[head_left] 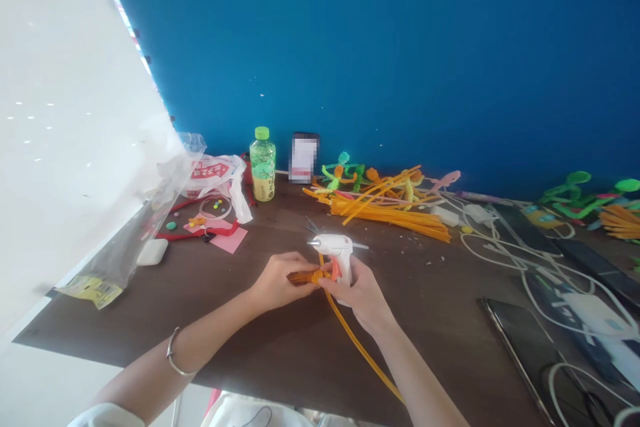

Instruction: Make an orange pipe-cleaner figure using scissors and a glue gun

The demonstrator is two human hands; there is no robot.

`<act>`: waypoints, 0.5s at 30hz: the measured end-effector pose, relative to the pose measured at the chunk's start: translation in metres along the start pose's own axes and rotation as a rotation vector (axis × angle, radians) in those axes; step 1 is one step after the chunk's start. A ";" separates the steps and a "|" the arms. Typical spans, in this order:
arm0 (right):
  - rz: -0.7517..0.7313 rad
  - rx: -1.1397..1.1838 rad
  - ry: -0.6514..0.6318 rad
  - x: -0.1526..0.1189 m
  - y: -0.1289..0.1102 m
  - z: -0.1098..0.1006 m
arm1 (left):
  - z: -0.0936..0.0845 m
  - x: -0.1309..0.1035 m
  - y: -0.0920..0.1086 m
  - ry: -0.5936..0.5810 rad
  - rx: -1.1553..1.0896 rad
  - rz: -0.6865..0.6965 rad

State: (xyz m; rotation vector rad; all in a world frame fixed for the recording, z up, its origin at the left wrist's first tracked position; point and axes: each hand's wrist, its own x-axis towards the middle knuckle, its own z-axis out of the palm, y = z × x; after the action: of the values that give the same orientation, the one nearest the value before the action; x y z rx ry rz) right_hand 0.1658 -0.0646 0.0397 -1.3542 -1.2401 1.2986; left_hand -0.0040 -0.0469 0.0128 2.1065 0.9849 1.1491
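Note:
My left hand (283, 282) pinches a small coiled bundle of orange pipe cleaner (304, 277) above the dark table. Close beside it, my right hand (361, 290) has its fingers closed at the same orange work, by the handle of a white glue gun (336, 247). The gun's nozzle points left, and its orange trigger shows by my right fingers. Whether the gun rests in my palm or behind the hand is hard to tell. A long orange strand (357, 345) runs from the bundle down beneath my right forearm.
Behind my hands lie orange pipe cleaners (395, 215). A green-capped bottle (263, 170) and an upright phone (304, 159) stand at the back. Left are a white case (153, 252) and plastic bags; right, white cables and a dark phone (525, 347).

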 end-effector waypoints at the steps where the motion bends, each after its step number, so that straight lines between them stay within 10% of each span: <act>1: -0.025 -0.029 0.012 0.001 0.002 0.000 | 0.000 0.000 0.001 0.001 -0.004 -0.007; 15: -0.096 -0.159 0.066 0.003 0.005 -0.004 | 0.002 -0.003 -0.004 -0.050 -0.004 0.032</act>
State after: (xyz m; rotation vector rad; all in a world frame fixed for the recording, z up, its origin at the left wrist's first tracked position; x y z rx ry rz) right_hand 0.1702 -0.0620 0.0348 -1.4190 -1.3688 1.0996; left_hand -0.0044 -0.0472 0.0080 2.1446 0.9276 1.1075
